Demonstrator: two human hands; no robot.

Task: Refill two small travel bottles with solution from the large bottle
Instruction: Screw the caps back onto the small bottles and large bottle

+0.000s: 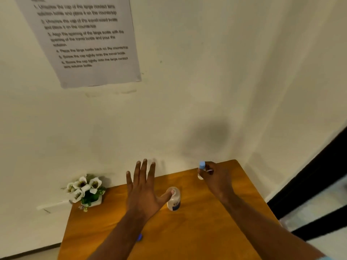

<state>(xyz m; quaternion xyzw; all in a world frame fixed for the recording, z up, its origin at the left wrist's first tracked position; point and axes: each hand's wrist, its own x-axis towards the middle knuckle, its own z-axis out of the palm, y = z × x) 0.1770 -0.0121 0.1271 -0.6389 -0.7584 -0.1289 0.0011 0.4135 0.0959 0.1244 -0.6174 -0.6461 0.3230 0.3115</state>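
At the far left of the wooden table [197,231] we see a small white pot of artificial flowers [86,190], standing close to the wall. Above it, a printed instruction sheet [82,38] hangs on the wall. Next comes the left hand [143,190], held flat over the table with the fingers straight and spread wide; it holds nothing. Its thumb reaches toward the top of the large bottle [174,199], which stands upright near the middle of the table; we cannot tell if the thumb touches it. Below the left forearm a small blue thing [139,237] lies on the table, too blurred to name. Further right, near the back edge, the right hand [216,177] grips a small travel bottle [201,170] with a blue cap, fingers curled around its body.
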